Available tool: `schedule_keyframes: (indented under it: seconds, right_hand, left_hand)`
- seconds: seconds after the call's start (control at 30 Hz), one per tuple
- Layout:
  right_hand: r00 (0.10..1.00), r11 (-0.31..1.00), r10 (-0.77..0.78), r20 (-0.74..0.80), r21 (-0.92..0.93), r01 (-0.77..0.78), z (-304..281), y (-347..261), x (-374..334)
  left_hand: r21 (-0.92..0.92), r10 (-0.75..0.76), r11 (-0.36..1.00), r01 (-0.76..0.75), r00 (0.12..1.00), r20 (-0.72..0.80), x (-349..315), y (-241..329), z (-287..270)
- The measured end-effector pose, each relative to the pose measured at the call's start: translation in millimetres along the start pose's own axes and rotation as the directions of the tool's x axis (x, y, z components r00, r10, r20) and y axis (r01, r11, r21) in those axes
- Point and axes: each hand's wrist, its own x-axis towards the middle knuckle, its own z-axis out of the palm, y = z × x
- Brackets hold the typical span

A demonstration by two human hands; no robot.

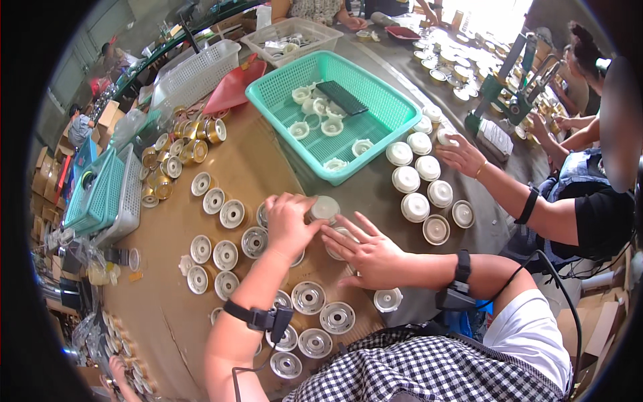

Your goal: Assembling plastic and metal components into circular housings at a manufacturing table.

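My left hand (pixel 289 220) curls its fingers around the near-left side of a white round cap (pixel 325 208) by the edge of the brown board. My right hand (pixel 370 254) is stretched flat, fingers apart, their tips beside that cap. Partly beneath these fingers sits another white round piece (pixel 340 240). Around my left forearm stand several round pieces with white ringed tops (pixel 309 297) and gold sides. A white notched cap (pixel 388 300) lies below my right wrist.
Ahead, a green basket (pixel 335 175) holds white notched caps and a black brush-like block (pixel 341 98). White-capped pieces (pixel 406 179) stand in rows at right, where a co-worker's hand (pixel 462 155) touches one. Gold cups (pixel 194 151) pile at left. A green hand press (pixel 492 94) stands far right.
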Motion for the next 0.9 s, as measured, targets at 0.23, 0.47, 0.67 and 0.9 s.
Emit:
schedule_keyframes:
  seconds: [0.23,0.47,0.67,0.9]
  right_hand:
    - [0.837,0.966,0.257,-0.483,0.098,-0.24,-95.9,100.0,56.3]
    - [0.86,0.951,0.115,0.497,-0.305,0.049,-60.8,238.7,146.9]
    - [0.815,0.934,0.286,0.504,-0.336,-0.12,-52.2,214.0,184.5]
    - [0.731,0.764,0.554,-0.398,0.591,-0.258,-107.6,169.5,57.2]
  left_hand:
    - [0.149,0.192,0.972,-0.18,0.979,-0.069,22.7,24.4,26.1]
    - [-0.017,-0.08,0.997,0.078,0.987,-0.136,124.9,21.1,-43.1]
    - [0.292,-0.044,0.936,-0.198,0.755,0.654,197.1,-20.9,27.5]
    - [0.117,0.063,0.97,-0.211,0.69,0.722,204.9,-28.1,41.9]
